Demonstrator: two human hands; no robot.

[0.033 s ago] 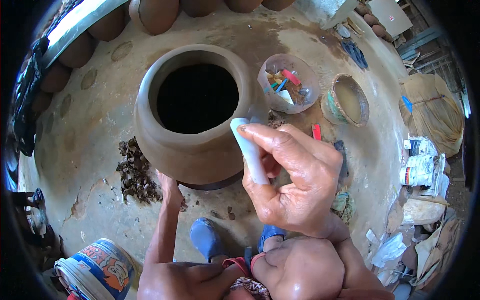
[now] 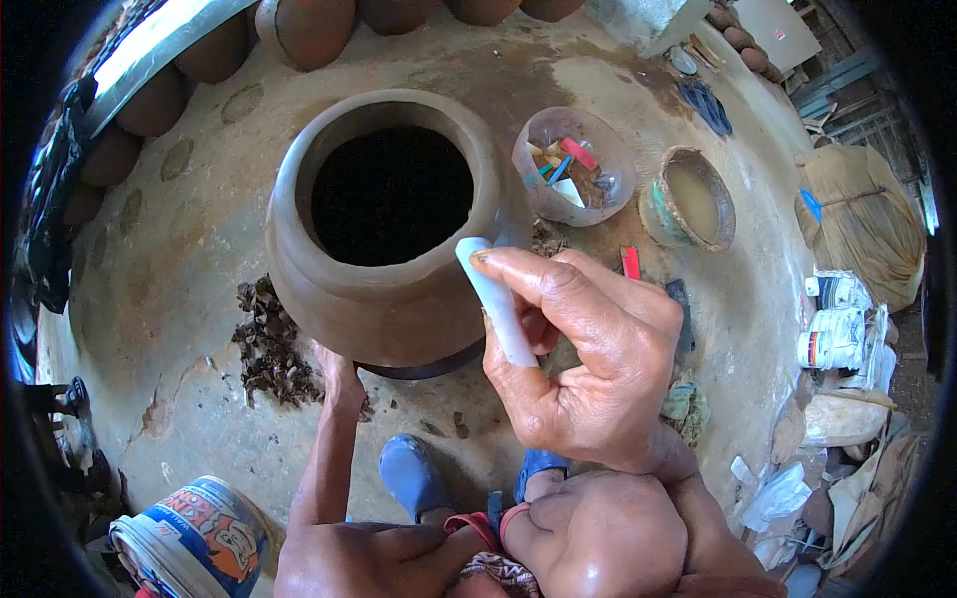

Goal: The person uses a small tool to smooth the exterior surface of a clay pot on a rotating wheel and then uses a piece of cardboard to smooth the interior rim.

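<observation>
A large round clay pot with a wide, thick rim and a dark inside stands in front of me. My right hand pinches a flat, whitish strip, perhaps plastic, between thumb and fingers. The strip's upper end overlaps the right front of the pot's rim; whether it touches the clay I cannot tell. Low at the pot's left front is my left hand, its fingers hidden behind the pot's curve. Under the pot, a dark base shows a little.
Dark clay scraps lie left of the pot. Beyond it, right, stand a clear tub of small tools and a bucket of murky water. A paint bucket is near left; several brown pots line the back.
The strip's upper end has shifted very slightly left. Both hands otherwise keep their places.
</observation>
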